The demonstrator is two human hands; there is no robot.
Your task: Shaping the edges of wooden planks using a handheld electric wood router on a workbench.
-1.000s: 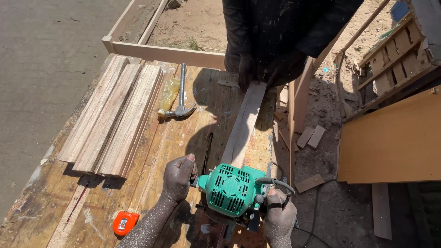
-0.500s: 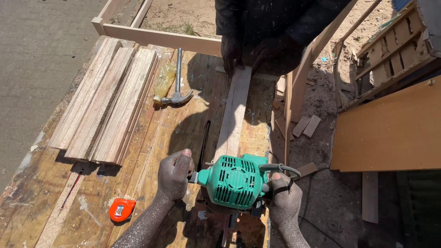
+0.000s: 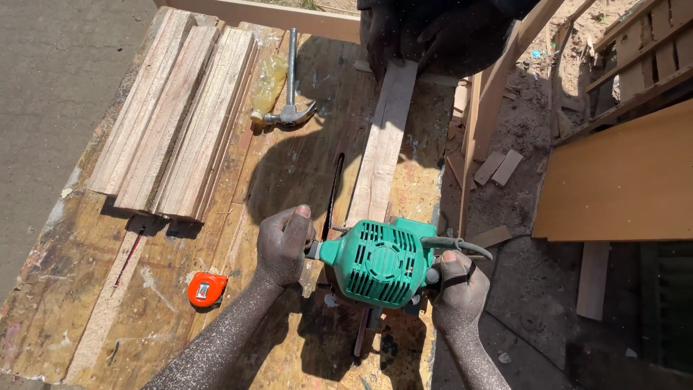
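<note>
Outdoor workbench (image 3: 180, 318): left hand (image 3: 283, 245) and right hand (image 3: 456, 289) clamped around green power saw (image 3: 375, 261); likely heavy, rigid; grip both sides while cutting stiff plank (image 3: 382, 144)

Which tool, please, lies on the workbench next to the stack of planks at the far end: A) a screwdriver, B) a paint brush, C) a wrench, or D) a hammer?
D: a hammer with a metal shaft and claw head lies on the workbench, just right of the stack of planks and left of the board being cut.
</note>
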